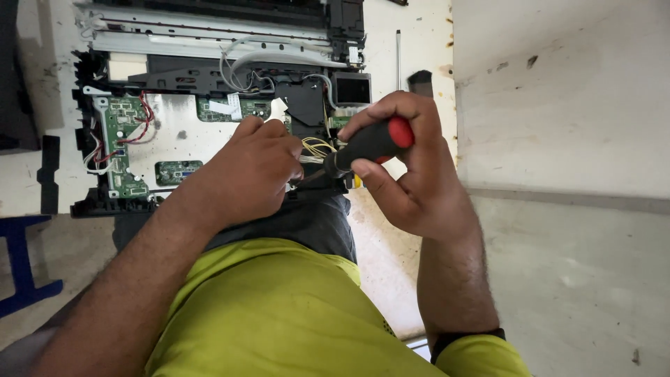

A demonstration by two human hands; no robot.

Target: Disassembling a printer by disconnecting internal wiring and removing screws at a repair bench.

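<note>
Over opened printer, fingers seemingly wrap screwdriver.

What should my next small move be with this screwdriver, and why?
Probably seat the tip squarely before turning. Your right hand grips the screwdriver, aimed toward the yellow wires, while your left hand hides the tip, so a slip could nick them.

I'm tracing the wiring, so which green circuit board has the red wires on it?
The tall green board at the machine's left edge; the other boards show none.
</note>
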